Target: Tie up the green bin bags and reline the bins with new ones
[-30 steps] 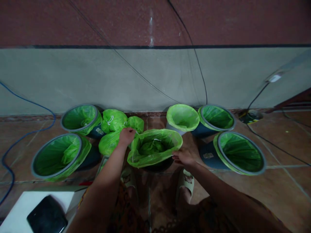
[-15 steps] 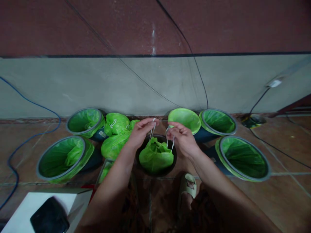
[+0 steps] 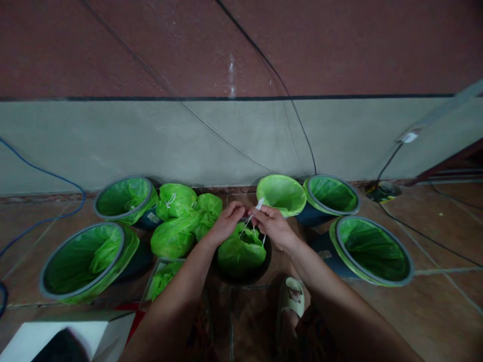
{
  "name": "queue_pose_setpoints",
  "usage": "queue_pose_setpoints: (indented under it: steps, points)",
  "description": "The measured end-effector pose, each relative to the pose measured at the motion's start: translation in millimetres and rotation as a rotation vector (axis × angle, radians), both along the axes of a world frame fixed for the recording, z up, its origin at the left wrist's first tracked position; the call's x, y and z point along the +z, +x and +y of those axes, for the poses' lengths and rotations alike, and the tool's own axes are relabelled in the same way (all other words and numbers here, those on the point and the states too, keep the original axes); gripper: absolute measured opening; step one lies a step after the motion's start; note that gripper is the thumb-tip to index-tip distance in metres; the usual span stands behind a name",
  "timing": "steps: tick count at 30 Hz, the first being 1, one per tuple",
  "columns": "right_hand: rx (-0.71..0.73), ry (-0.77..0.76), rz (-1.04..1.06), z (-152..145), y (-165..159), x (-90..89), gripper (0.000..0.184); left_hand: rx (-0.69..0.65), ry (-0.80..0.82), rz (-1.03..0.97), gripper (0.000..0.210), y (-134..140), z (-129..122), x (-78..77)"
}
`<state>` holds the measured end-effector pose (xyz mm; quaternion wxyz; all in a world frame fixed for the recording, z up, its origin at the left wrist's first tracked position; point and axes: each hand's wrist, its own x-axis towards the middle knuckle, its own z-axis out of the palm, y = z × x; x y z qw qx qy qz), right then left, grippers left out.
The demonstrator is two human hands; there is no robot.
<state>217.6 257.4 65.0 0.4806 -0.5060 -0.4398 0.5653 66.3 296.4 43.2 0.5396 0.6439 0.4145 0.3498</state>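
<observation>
A green drawstring trash bag [image 3: 241, 256] sits in a dark round bin [image 3: 247, 280] on the floor in front of me. Its top is gathered, with an opening still showing between the white drawstrings [image 3: 260, 203]. My right hand [image 3: 273, 225] pinches the drawstrings above the bag, and their ends stick up past the fingertips. Just left of it, my left hand [image 3: 227, 221] is closed with curled fingers, close to the strings; whatever lies between its fingertips is hidden.
Lined bins stand on both sides: two at left [image 3: 81, 256] [image 3: 124, 198] and several at right, including one nearest me [image 3: 373, 250]. Filled, tied green bags [image 3: 175, 236] lie left of centre beside a tray [image 3: 147, 291]. A white box [image 3: 101, 334] holds a dark object. Cables run along the wall.
My hands have come closer together and lower. The drawstrings, earlier held apart in both hands, now cross and gather at my right hand. The view has shifted slightly.
</observation>
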Motion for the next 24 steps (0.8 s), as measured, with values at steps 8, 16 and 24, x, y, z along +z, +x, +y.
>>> queue_pose_setpoints:
  steps: [8,16,24]
  points:
    - [-0.209,0.032,0.106,5,27,12.6,0.041,-0.237,0.016,0.264,0.026,3,-5,-28.0]
    - [0.223,0.133,0.089,-9,23,26.1,0.031,-0.089,-0.145,0.306,0.026,19,-14,-38.7]
    - [0.046,0.142,0.097,2,26,11.2,0.034,-0.605,-0.005,0.410,0.022,22,-35,-24.5]
